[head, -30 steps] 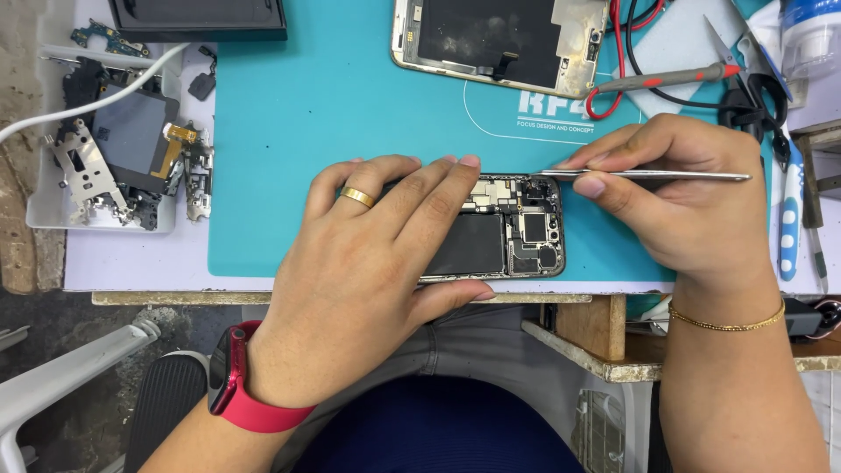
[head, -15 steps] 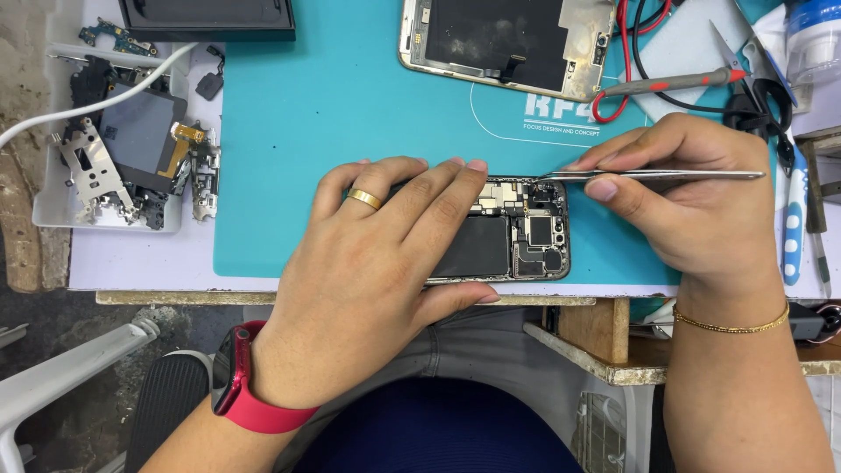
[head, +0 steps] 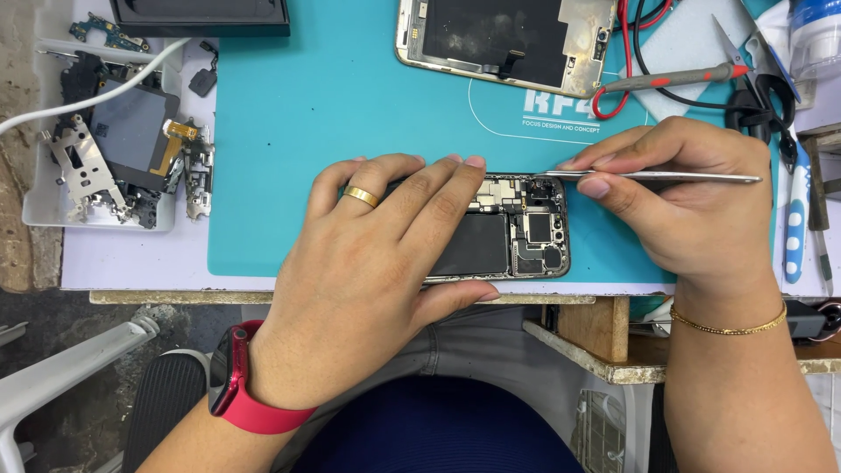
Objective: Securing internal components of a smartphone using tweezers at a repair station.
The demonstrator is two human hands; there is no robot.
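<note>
A teal work mat [head: 350, 114] with a white printed logo block and a thin white curved outline near its upper right is seen laid over a pale board [head: 131, 263] on the bench edge. A white bottle with a blue label band [head: 815, 35] is noted at the top right corner, cut off by the frame. A white parts tray [head: 44, 201] is placed left of the mat and is filled with metal brackets, dark shields and a gold flex strip. A dark rectangular box [head: 201, 16] is seen at the top left. A detached gold-framed phone panel [head: 504, 39] is laid face down at the top of the mat, with red and black probe leads [head: 674, 79] and black-handled scissors [head: 753, 88] just beside it to the right. The opened phone [head: 517, 229] is located at the near edge of the mat, its black battery and circuit boards exposed. The left hand [head: 368, 271] is pressed flat on the phone with fingers spread, covering its left part; a gold ring is worn on one finger and a red-banded watch [head: 241, 385] on the wrist. The right hand [head: 692, 201] is held at the phone's upper right corner, with thumb and forefinger pinched on metal tweezers [head: 657, 177], which are held nearly level, tips directed left at the phone's top edge. A thin gold bracelet [head: 727, 326] is worn on the right wrist.
</note>
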